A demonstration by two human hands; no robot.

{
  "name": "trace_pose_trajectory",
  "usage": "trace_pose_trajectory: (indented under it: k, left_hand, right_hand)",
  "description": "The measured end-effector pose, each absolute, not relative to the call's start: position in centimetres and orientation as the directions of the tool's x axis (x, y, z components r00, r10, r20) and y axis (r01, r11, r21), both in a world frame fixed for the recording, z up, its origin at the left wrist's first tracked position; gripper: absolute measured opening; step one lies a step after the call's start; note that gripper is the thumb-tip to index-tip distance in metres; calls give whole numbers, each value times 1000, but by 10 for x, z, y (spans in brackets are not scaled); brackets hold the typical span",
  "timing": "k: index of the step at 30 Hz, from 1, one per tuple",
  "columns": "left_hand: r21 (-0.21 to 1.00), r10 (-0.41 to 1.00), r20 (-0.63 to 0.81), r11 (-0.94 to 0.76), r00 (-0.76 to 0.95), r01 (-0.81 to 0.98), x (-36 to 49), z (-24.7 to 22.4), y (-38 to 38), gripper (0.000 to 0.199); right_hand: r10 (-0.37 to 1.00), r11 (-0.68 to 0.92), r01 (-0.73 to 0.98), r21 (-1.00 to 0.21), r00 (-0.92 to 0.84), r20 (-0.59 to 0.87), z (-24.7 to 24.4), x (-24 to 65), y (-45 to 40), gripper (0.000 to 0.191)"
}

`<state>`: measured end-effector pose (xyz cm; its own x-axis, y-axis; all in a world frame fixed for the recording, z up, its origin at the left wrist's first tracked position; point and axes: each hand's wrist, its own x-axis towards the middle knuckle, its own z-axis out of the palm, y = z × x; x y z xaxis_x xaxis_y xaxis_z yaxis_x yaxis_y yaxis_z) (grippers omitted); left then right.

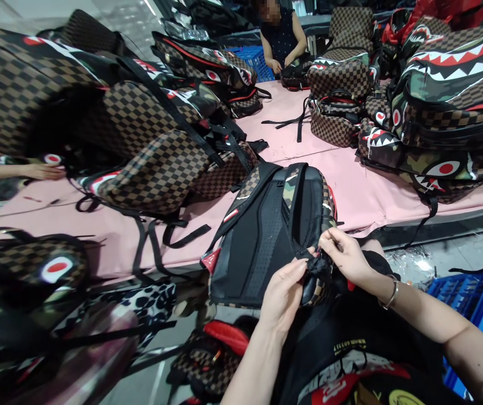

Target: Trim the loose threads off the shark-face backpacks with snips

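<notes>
A backpack with a black padded back panel lies at the near edge of the pink table, its shoulder straps facing up. At its lower right side, my left hand is closed, thumb and fingers pinching a bunched piece of black fabric. My right hand, with a bangle on the wrist, pinches the same fabric from the other side. Whether the fabric is a strap end or lining I cannot make out. Brown checked and camouflage trim shows along the backpack's edges.
Checked backpacks with shark-mouth prints pile up on the pink table at left and right. Another person works at the far end; a hand reaches in from the left. A blue crate stands right; another bag lies below.
</notes>
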<state>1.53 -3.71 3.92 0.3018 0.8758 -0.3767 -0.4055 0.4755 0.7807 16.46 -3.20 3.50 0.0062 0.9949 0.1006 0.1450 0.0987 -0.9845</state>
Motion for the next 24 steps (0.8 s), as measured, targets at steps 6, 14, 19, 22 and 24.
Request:
trace_pose_trajectory:
  k: [6,14,19,22,24]
  left_hand:
    - [780,894,-380,447,236,-439,19,38,-37,24]
    - [759,881,-425,472,208,-448,23,40,-45,30]
    - [816,905,-376,426,200,-391,25,37,-44,26]
    - [842,918,-338,394,209,-369,26,34,-40,23]
    - [842,920,-332,389,211,-373,26,34,-39,22]
  right_hand:
    - [925,336,346,-876,57,377,38,172,-56,12]
    - [796,479,653,-587,-42,603,34,161,-65,19]
    - [832,455,540,-709,26,554,32,164,-54,24]
    - [952,226,230,-946,155,265,34,168,-44,27]
    - [994,41,-73,-996,107,33,33,170,-40,30]
